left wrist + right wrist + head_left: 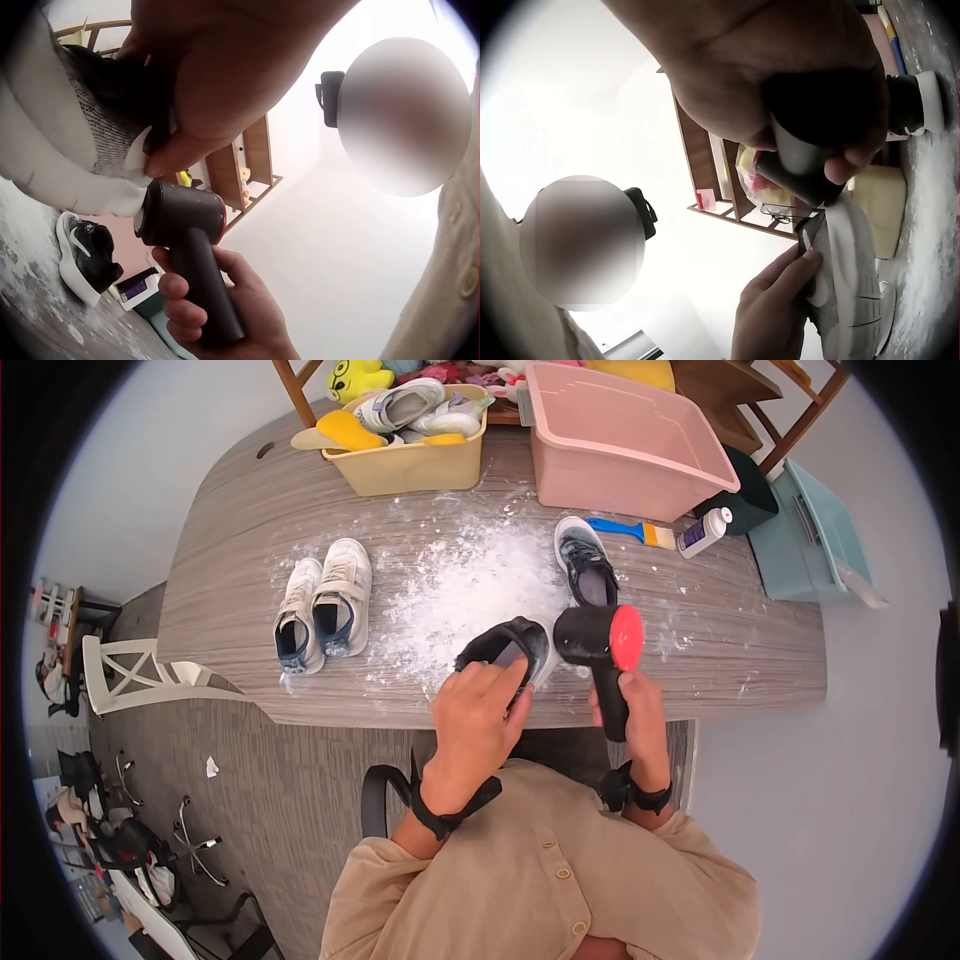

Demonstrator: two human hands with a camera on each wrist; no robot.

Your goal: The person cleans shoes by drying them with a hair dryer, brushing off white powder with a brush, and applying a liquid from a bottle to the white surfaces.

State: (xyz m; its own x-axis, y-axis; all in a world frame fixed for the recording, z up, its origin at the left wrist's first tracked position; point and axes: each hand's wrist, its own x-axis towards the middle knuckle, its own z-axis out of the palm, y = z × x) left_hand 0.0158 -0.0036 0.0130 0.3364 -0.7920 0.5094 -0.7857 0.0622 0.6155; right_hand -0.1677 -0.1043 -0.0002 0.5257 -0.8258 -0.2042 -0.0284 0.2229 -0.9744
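Observation:
My left hand grips a black sneaker with a white sole near the table's front edge, fingers at its opening. My right hand holds the handle of a black hammer-shaped handheld device with a round red end. In the left wrist view the device's open end is right at the sneaker's white sole. The matching black sneaker stands on the table just behind the device. White powder is spread over the table's middle.
A pair of white sneakers stands left of the powder. Along the back are a yellow bin of shoes and a pink bin. A blue-handled brush, a white bottle and a light-blue bin lie to the right.

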